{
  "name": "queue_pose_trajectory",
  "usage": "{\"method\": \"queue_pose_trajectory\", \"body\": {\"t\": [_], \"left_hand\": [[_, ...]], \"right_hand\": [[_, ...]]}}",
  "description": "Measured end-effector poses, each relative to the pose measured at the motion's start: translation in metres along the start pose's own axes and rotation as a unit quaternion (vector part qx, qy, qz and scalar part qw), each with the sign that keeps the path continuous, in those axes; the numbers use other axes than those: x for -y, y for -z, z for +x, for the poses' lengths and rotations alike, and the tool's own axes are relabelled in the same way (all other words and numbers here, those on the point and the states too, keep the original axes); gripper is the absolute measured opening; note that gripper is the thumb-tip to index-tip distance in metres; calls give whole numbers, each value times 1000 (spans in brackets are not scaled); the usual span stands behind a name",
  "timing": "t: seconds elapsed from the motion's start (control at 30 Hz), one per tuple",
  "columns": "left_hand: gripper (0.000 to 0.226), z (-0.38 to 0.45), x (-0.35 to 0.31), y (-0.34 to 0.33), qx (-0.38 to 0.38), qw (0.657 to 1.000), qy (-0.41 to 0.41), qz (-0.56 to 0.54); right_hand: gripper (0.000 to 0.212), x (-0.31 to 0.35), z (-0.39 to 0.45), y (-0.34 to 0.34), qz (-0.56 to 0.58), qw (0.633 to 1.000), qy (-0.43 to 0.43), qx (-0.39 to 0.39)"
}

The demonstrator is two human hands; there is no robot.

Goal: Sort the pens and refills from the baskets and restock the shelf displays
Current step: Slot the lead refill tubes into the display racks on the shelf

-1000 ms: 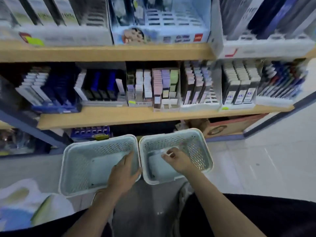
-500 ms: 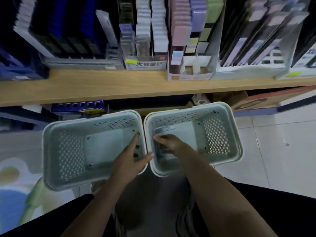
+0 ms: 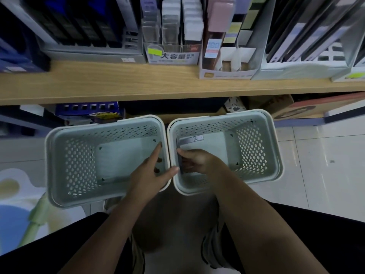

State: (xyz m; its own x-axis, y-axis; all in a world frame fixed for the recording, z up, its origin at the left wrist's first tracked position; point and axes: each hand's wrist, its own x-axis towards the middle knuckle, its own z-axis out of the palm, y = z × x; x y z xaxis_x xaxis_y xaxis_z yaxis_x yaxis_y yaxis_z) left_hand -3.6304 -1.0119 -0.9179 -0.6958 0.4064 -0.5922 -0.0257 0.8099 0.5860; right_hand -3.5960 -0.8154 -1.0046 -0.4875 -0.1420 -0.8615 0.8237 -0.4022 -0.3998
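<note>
Two pale green perforated baskets stand side by side on the floor. The left basket [image 3: 75, 165] shows nothing inside. My left hand [image 3: 152, 171] grips its right wall, fingers inside and thumb over the rim. The right basket [image 3: 256, 153] holds a flat grey refill pack [image 3: 190, 139] with a white label against its left wall. My right hand [image 3: 197, 162] is down inside this basket with curled fingers on a dark slim pack [image 3: 180, 165] by the same wall.
A wooden shelf [image 3: 118, 84] runs above the baskets, lined with display boxes of pens and refills [image 3: 171, 32]. Cardboard boxes [image 3: 308, 107] sit under the shelf. White floor tiles [image 3: 324, 165] lie to the right, a coloured mat [image 3: 17, 194] to the left.
The view has dropped and moved closer to the baskets. My right hand has gone deeper along the right basket's left wall. My left hand stays on the left basket's wall.
</note>
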Motion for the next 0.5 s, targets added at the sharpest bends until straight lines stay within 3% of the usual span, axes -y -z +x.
{"method": "queue_pose_trajectory", "body": {"t": [0.1, 0.23, 0.37, 0.5], "left_hand": [[101, 0, -1, 1, 4, 1000, 0, 0], [100, 1, 0, 0, 4, 1000, -1, 6], [96, 3, 3, -1, -2, 1000, -8, 13], [95, 4, 5, -2, -1, 1000, -11, 6]], "right_hand": [[41, 2, -4, 5, -30, 999, 18, 16], [17, 8, -10, 8, -49, 996, 37, 58], [49, 10, -6, 3, -14, 996, 68, 62], [47, 7, -1, 1, 30, 996, 66, 53]]}}
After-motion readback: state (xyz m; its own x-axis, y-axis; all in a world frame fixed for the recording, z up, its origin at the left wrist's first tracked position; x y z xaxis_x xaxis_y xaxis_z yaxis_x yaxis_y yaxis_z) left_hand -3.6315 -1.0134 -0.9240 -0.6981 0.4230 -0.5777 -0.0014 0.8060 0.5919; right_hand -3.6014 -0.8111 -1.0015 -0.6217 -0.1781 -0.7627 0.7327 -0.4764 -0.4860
